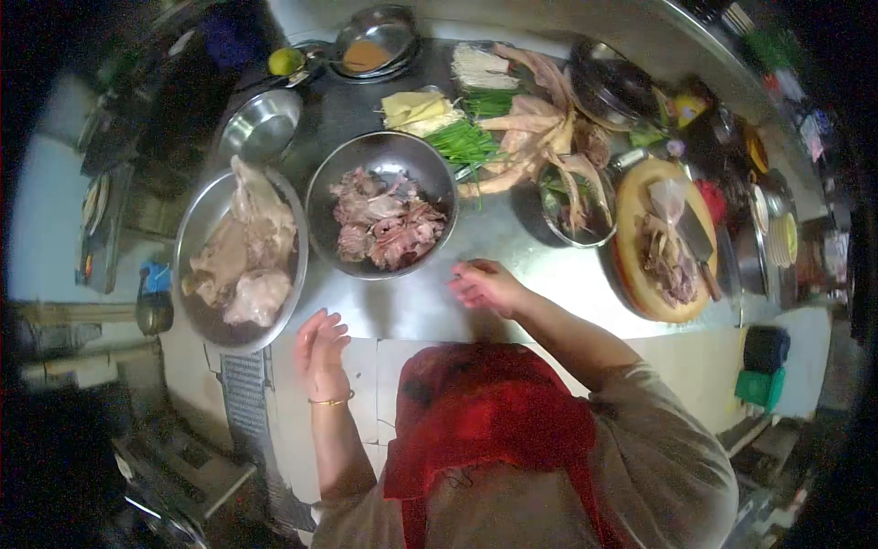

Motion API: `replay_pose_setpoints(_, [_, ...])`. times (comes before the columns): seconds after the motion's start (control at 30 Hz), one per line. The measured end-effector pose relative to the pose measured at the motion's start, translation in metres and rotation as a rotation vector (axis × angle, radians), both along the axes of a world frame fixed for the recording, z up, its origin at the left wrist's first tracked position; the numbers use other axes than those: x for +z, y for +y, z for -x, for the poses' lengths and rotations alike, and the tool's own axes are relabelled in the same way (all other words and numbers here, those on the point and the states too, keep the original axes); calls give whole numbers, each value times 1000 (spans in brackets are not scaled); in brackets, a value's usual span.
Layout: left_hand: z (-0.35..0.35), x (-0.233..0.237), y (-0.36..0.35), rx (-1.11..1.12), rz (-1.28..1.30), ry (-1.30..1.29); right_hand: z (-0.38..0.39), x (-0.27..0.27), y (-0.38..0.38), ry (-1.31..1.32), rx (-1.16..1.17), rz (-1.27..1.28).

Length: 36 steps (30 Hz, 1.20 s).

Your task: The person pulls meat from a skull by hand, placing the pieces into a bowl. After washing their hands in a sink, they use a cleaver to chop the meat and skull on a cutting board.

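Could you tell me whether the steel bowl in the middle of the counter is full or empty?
Partly full: the middle bowl holds a heap of chopped meat over its bottom; its upper wall is bare.

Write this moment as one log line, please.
left hand: empty, near tray of pale meat | right hand: empty, over counter, near bowl of chopped meat

Steel tabletop (pixel 521 261) carries a basin of pale meat (pixel 197 224) at left, bowl of chopped meat (pixel 384 151) just beside it, empty steel bowl (pixel 261 123) behind, chives (pixel 462 142) mid, round chopping board (pixel 636 197) at right.
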State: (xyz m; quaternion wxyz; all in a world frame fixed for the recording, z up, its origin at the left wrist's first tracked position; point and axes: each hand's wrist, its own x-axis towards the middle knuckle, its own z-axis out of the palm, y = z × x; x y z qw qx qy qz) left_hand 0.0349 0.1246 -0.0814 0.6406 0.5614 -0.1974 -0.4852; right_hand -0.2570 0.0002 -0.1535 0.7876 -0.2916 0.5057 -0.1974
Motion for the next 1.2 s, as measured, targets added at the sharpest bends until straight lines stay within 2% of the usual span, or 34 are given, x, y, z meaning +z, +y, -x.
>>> replay_pose_setpoints(0.07, [8, -11, -18, -115, -7, 44, 17, 1, 15, 84, -179, 6])
replay_pose_setpoints(0.1, [14, -15, -31, -188, -12, 66, 26, 2, 24, 53, -297, -6])
replay_pose_setpoints(0.2, [41, -10, -65, -409, 2, 250, 55, 5, 48, 12, -452, 42])
replay_pose_setpoints(0.23, [44, -22, -77, -520, 21, 261, 59, 11, 59, -27, -536, 59])
replay_pose_setpoints(0.33, [73, -11, -100, -623, 129, 342, 84, 26, 95, 88, -633, 69])
replay_pose_setpoints(0.4, [96, -7, -107, -726, 182, 366, 103, 24, 132, 107, -731, 199])
replay_pose_setpoints(0.47, [125, -3, -102, -746, 100, 335, 125, 41, 170, 189, -776, 125])
replay_pose_setpoints(0.53, [166, -12, -89, -896, 109, 407, 151, 36, 224, 223, -853, 136])
replay_pose_setpoints(0.6, [222, -9, -60, -1091, 75, 428, 177, 23, 291, 225, -1010, 126])
replay_pose_setpoints(0.67, [300, 2, -11, -1208, -4, 337, 202, 30, 371, 238, -1170, 105])
replay_pose_setpoints(0.73, [367, 12, 32, -1541, -47, 624, 222, 33, 461, 286, -1399, 95])
replay_pose_setpoints(0.77, [400, 8, 53, -1619, -140, 694, 228, 33, 513, 295, -1526, 77])
replay_pose_setpoints(0.83, [461, 7, 101, -1742, -353, 791, 226, 20, 612, 303, -1812, 20])
replay_pose_setpoints(0.97, [555, 51, 220, -1860, -428, 662, 214, -4, 762, 260, -2364, -86])
replay_pose_setpoints(1.03, [594, 62, 274, -1872, -467, 595, 214, 5, 810, 202, -2527, -70])
replay_pose_setpoints(1.2, [700, 59, 379, -1996, -601, 572, 252, -9, 882, 119, -2562, 41])
